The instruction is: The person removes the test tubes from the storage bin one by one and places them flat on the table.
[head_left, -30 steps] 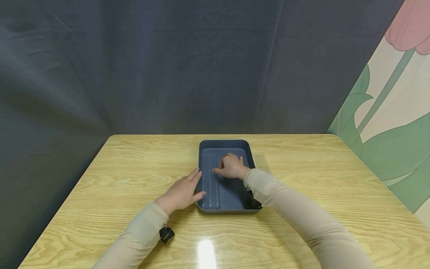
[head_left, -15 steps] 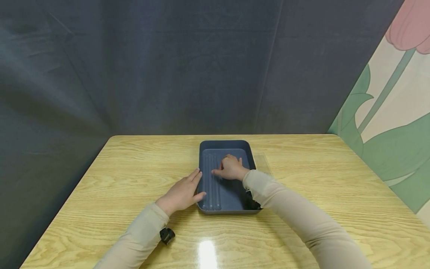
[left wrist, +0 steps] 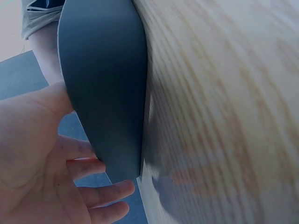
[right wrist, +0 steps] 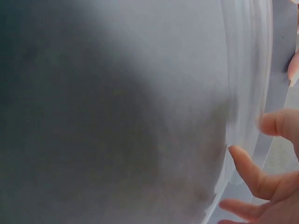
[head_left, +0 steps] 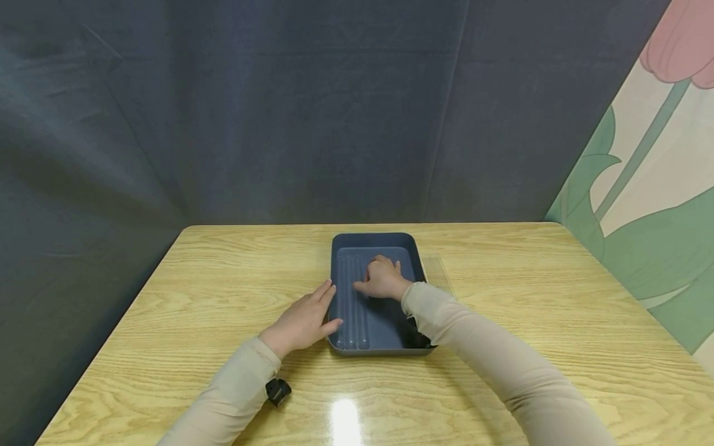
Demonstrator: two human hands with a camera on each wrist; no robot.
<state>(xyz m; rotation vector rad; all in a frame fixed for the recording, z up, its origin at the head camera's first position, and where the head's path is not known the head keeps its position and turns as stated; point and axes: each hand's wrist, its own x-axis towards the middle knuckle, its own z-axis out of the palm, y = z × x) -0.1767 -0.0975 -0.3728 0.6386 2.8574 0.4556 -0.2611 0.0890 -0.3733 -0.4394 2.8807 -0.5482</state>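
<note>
A dark blue-grey rectangular tray [head_left: 390,328] lies on the table. Along its left side run long clear tube-like pieces [head_left: 351,316] with rounded near ends, side by side. My left hand [head_left: 301,322] touches the tray's left wall with straight fingers; in the left wrist view that wall [left wrist: 107,88] stands between hand and table. Inside the tray, my right hand [head_left: 382,279] has thumb and index finger on either side of the rightmost clear piece, pinching it. The right wrist view shows the clear plastic [right wrist: 247,93] between thumb and index finger [right wrist: 252,172].
The wood-grain table [head_left: 212,297] extends around the tray. A flat clear plastic sheet [head_left: 437,272] lies just right of the tray, partly hidden by the right sleeve. A dark curtain [head_left: 334,111] hangs behind, and a painted flower wall [head_left: 658,186] is at right.
The clear pieces in the tray have shifted very slightly to the right at their near ends. Both hands stay almost in place.
</note>
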